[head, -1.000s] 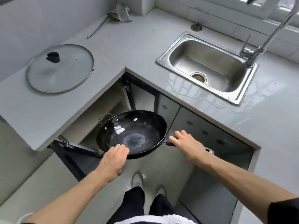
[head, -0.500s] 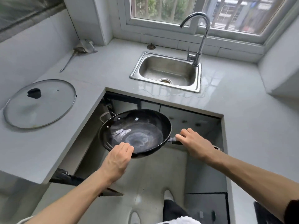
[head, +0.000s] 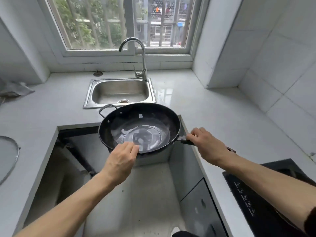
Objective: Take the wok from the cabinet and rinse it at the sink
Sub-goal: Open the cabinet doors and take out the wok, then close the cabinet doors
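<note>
A black wok (head: 139,127) with a small metal loop handle on its far left is held level at counter height, over the counter's front edge just in front of the steel sink (head: 119,93). My left hand (head: 120,160) pinches the wok's near rim. My right hand (head: 207,144) is closed around its long black handle on the right. The curved tap (head: 136,55) stands at the sink's back right corner; no water runs from it. The sink basin is empty, with its drain visible.
The open cabinet (head: 77,151) lies below the wok, its dark frame at the left. A glass lid (head: 7,158) rests on the left counter, a black induction hob (head: 266,194) on the right counter, a rag (head: 15,90) at the far left. A window is behind the sink.
Both hands have lifted the wok up out of the cabinet opening and forward to the counter edge by the sink. The view has tilted up toward the window.
</note>
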